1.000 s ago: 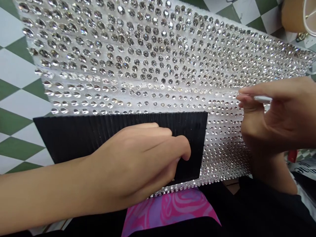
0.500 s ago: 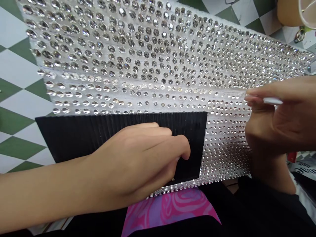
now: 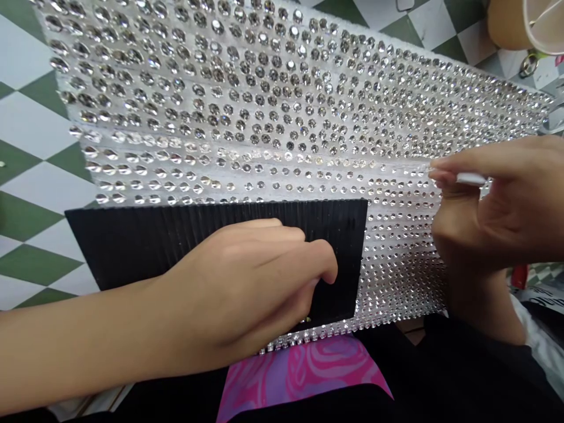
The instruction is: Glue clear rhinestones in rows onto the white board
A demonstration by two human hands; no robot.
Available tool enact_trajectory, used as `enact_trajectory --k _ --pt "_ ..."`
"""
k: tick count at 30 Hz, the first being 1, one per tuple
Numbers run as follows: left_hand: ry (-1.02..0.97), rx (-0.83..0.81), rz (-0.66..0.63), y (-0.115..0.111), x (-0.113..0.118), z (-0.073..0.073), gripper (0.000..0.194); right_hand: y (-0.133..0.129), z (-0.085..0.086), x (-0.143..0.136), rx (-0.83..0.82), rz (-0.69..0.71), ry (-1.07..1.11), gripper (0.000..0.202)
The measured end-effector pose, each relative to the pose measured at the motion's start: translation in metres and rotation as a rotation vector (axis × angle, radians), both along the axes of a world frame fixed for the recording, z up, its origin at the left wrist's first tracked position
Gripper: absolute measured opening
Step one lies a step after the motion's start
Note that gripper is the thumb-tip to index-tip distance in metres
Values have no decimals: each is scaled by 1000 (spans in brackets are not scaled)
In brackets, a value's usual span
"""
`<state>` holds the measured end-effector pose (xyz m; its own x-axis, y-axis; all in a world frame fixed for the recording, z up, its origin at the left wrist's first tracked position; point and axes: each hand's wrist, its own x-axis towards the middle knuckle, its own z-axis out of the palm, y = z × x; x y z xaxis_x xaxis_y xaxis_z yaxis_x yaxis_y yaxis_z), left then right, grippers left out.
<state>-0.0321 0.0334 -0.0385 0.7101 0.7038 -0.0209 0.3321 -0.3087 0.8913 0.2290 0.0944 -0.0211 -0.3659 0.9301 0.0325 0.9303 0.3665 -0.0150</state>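
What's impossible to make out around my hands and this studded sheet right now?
All in the head view:
- Studs under the black board: hidden by it.
- Most left hand fingertips: curled out of sight.
- Full shape of the white stick: covered by the right hand.
- Tan container: cut off by the frame edge.

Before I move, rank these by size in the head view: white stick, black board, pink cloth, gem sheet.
Largest to smallest:
1. Gem sheet
2. Black board, partly hidden
3. Pink cloth
4. White stick

Black board [image 3: 348,258] — partly hidden by the left hand [image 3: 259,282]; tan container [image 3: 506,24] — cut off above.
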Motion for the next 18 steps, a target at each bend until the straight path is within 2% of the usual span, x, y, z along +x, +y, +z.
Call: enact_trajectory --k 1,3,5,8,12,14,18 --pt "1 -2 2 0 0 0 20 0 -3 -5 9 58 23 21" --pt "-10 -6 12 0 1 -1 20 -3 -8 -16 248 1 112 23" --pt "-27 -12 25 0 2 -2 20 -8 -11 -23 349 8 147 29" --pt "-46 -29 37 -1 2 -3 21 -10 -10 -26 288 -32 92 36" --pt "-41 -65 41 -1 1 -3 22 -7 -4 -24 230 -106 36 32" --pt "-32 -67 41 -1 1 -2 22 -7 -3 -23 256 -86 60 31" --pt "-35 -51 44 0 1 -1 22 -8 -7 -19 360 44 152 25"
